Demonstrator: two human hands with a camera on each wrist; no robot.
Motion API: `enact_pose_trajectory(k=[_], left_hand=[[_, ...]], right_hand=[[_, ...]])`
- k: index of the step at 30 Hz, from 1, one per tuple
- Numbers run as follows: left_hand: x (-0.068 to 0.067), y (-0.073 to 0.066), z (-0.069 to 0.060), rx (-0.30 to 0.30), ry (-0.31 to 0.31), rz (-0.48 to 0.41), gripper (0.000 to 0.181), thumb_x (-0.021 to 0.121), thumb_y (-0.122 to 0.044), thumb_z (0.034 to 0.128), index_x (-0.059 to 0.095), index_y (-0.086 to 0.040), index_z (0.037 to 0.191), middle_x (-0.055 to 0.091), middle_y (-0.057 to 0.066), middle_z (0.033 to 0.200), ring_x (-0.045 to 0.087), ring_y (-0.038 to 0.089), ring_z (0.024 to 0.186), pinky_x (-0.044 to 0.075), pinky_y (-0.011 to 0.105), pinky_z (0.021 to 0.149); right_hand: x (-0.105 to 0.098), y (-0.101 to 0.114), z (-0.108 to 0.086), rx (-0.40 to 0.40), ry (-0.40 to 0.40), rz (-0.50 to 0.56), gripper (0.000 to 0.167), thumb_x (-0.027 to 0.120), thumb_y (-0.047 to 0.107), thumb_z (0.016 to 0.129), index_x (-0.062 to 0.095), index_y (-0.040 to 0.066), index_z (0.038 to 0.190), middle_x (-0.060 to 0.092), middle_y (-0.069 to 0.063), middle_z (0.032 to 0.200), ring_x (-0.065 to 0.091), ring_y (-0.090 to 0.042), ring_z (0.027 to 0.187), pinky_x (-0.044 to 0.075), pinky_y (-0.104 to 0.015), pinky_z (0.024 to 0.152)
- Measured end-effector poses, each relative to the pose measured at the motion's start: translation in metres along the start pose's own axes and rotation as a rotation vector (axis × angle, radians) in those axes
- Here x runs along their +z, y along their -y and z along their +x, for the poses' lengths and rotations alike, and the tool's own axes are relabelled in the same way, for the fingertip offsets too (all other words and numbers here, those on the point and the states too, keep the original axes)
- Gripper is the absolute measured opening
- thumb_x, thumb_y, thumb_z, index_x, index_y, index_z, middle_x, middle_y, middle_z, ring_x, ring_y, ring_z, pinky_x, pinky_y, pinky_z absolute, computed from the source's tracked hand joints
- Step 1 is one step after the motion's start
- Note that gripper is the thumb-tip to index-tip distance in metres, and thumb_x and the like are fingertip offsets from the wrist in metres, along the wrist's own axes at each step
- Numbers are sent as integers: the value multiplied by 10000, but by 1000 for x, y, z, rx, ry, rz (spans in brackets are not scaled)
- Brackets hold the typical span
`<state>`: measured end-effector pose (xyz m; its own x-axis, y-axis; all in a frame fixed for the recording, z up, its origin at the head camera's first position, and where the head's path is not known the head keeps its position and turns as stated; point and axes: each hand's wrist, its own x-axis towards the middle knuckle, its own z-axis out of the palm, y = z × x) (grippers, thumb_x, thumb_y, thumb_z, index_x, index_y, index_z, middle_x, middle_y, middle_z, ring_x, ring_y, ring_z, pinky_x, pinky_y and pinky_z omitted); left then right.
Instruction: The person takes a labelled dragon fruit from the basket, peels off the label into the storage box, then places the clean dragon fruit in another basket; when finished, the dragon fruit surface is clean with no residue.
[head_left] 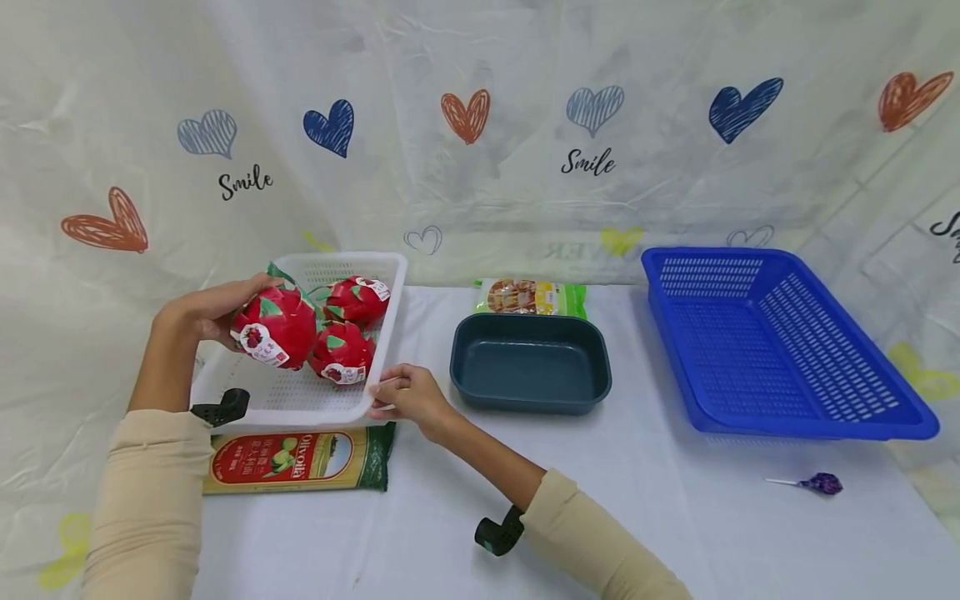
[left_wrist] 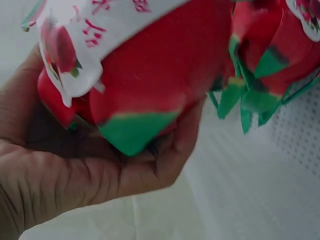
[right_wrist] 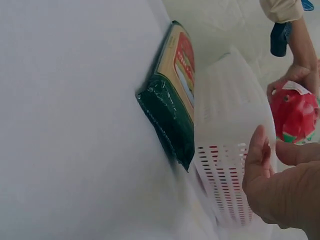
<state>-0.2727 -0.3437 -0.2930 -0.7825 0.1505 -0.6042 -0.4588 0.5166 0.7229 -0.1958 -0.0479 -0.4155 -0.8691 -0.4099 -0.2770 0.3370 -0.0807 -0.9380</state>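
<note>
Presently, the left grip (head_left: 221, 307), which is the person's left hand, is closed around a red fruit (head_left: 281, 329) with its fingers and thumb. As I see from the head view, with twelve o'clock away from the person, this fruit lies between three and four o'clock from the left grip. It is almost round, so I cannot name a clear long axis. It is over the left side of the white basket (head_left: 300, 417) and seems lifted, but how high I cannot tell.

The second fruit (head_left: 356, 300) lies between two and three o'clock from it, the third fruit (head_left: 341, 346) between three and four; both are inside the basket, near its right wall.

The right grip (head_left: 408, 393), the other hand, pinches the basket's rim at its four o'clock corner. From there the held fruit is near ten o'clock, well apart, so the left grip is clearly the nearer one; I judge this to be the important relation.

On the desk (head_left: 420, 533), a dark dish (head_left: 531, 362) stands near three o'clock from the held fruit, and a pasta bag (head_left: 315, 458) lies at six o'clock from the basket.
</note>
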Motion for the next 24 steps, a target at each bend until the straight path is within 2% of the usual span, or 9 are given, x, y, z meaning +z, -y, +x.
enact_pose_trajectory(k=[6, 9, 13, 15, 19, 24], left_hand=[[23, -17, 0, 133, 5, -81, 576, 430, -537, 980, 332, -111, 1356, 614, -17, 1073, 637, 190, 979, 577, 469, 842], [36, -26, -1, 178, 32, -195, 529, 402, -539, 983, 339, -143, 1329, 574, -7, 1124, 603, 176, 1026, 581, 447, 841], [55, -37, -3, 197, 47, -372, 518, 405, -562, 967, 352, -166, 1297, 519, -2, 1176, 531, 173, 1095, 585, 405, 832], [66, -41, -4, 205, 44, -433, 507, 426, -554, 966, 347, -181, 1299, 487, 0, 1206, 496, 179, 1125, 584, 390, 832], [88, -45, -5, 204, 84, -574, 479, 454, -536, 962, 339, -206, 1289, 459, -3, 1235, 484, 169, 1143, 585, 354, 822], [117, -48, -7, 193, 93, -741, 529, 521, -540, 938, 324, -227, 1316, 437, -11, 1271, 446, 169, 1191, 589, 356, 816]], right_hand=[[-16, 3, -6, -97, -23, -98, 258, 606, 88, 957, 582, -15, 1192, 650, -121, 913, 680, -150, 763, 601, -359, 741], [-26, 9, -10, -141, -25, -100, 265, 581, 109, 977, 578, -39, 1196, 650, -137, 912, 670, -141, 747, 600, -378, 754], [-37, 18, -16, -186, -31, -117, 266, 556, 144, 997, 584, -41, 1185, 639, -130, 896, 673, -157, 768, 600, -375, 759], [-45, 20, -21, -211, -33, -141, 276, 544, 153, 1004, 581, -43, 1194, 635, -143, 914, 679, -204, 804, 600, -363, 760], [-64, 24, -33, -258, -53, -204, 288, 541, 170, 1007, 585, -47, 1192, 636, -204, 968, 676, -288, 865, 603, -352, 761], [-89, 31, -49, -294, -120, -256, 259, 549, 189, 1003, 614, -21, 1140, 649, -210, 978, 682, -245, 842, 606, -340, 741]])
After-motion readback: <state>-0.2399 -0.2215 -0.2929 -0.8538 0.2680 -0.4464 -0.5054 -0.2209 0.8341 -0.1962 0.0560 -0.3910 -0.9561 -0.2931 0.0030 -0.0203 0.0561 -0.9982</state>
